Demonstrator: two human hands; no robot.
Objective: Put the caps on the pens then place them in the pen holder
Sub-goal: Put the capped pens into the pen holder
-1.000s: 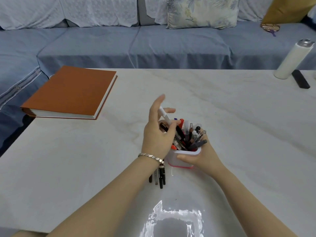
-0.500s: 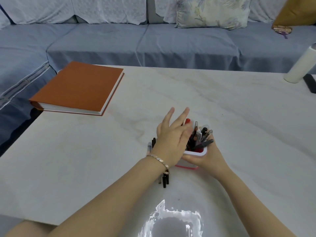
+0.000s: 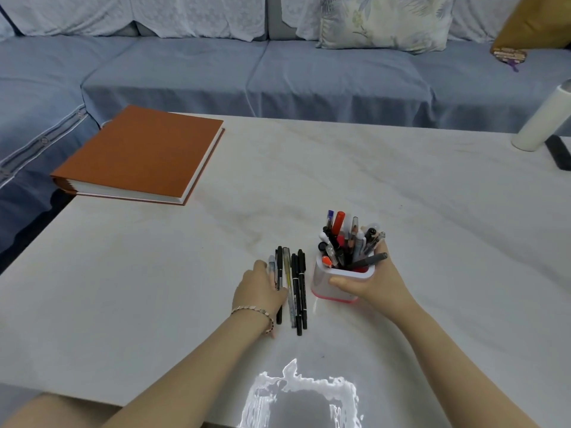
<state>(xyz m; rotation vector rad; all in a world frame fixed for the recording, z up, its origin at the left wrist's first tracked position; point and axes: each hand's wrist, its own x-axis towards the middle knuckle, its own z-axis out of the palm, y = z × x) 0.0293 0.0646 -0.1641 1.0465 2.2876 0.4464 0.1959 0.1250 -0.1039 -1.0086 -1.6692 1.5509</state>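
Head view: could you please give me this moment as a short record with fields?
holder: upright, full of pens
loose pens: about five, side by side on table, left of holder
left hand: rests on leftmost loose pens
right hand: grips holder
book: closed, far left
bottle: far right

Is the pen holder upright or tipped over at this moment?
Upright. The pen holder stands on its base on the table, pens sticking up from it, the right hand gripping its sides.
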